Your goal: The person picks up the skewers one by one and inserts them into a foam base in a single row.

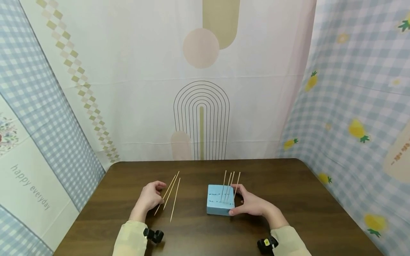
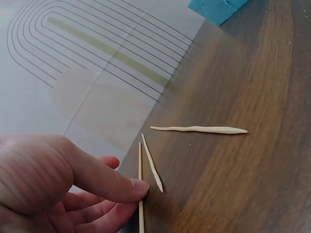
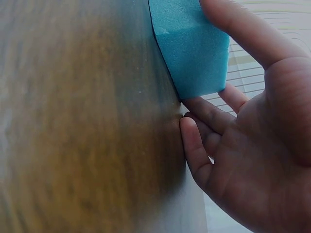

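Note:
A light blue foam block (image 1: 220,209) sits on the table with several thin wooden sticks (image 1: 231,185) standing upright in its top. My right hand (image 1: 253,204) grips the block's right side, thumb at the front corner and fingers toward the back. The right wrist view shows the thumb and fingers around the block's end (image 3: 199,63). To the left, three loose sticks (image 1: 174,201) lie on the table. My left hand (image 1: 150,195) is beside them, its thumb touching the leftmost stick (image 2: 141,213). The fingers are spread apart from the thumb.
The dark wooden table (image 1: 195,234) carries the block and sticks. A printed cloth (image 1: 144,89) hangs behind its far edge, with checked cloths on both sides. Black wrist cameras (image 1: 153,235) sit on both forearms.

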{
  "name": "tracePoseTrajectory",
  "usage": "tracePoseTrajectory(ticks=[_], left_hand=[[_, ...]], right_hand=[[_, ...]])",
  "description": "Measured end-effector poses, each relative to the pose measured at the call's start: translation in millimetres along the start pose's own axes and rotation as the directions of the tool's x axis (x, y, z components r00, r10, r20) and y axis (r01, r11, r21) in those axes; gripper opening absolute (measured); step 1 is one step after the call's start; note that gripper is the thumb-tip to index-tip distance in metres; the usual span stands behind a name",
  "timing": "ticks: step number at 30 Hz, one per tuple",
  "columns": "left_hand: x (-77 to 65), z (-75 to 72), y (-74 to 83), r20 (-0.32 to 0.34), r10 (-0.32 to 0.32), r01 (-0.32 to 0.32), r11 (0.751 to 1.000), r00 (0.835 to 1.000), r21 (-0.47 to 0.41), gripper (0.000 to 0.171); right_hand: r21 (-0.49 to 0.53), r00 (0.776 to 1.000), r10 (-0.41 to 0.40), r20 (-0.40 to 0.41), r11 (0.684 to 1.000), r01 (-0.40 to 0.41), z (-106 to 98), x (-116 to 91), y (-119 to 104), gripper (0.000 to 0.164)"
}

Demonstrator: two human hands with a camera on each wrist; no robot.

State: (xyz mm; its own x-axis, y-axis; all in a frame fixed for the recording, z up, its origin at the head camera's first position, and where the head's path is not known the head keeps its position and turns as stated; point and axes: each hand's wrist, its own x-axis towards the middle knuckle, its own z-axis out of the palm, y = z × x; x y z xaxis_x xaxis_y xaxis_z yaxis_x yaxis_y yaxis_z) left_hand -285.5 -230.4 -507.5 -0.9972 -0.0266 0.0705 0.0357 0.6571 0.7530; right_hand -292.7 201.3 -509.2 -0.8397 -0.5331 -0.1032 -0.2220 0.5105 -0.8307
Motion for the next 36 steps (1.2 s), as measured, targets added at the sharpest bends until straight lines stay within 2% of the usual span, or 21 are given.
tracePoseTrajectory(ticks=[10, 29, 36], left_hand=[[-3.3, -4.9, 2.0, -0.039, -0.018, 0.018, 1.000, 0.999, -0.004, 0.066], [-4.5, -6.8, 3.5, -0.030, -0.033, 0.035, 0.998, 0.999, 0.058, 0.065], [-6.6, -8.1, 3.1, -0.059, -0.019, 0.024, 0.996, 0.998, 0.090, 0.065]], right_hand=[[-0.001, 1.000, -0.008, -0.004, 1.000, 0.008, -0.5, 1.0, 2.1, 0.106], [-0.002, 1.000, -0.007, -0.003, 1.000, 0.007, 0.5, 0.1, 0.2, 0.105], [-0.005, 1.000, -0.009, -0.007, 1.000, 0.009, 1.1, 0.8, 1.8, 0.106]])
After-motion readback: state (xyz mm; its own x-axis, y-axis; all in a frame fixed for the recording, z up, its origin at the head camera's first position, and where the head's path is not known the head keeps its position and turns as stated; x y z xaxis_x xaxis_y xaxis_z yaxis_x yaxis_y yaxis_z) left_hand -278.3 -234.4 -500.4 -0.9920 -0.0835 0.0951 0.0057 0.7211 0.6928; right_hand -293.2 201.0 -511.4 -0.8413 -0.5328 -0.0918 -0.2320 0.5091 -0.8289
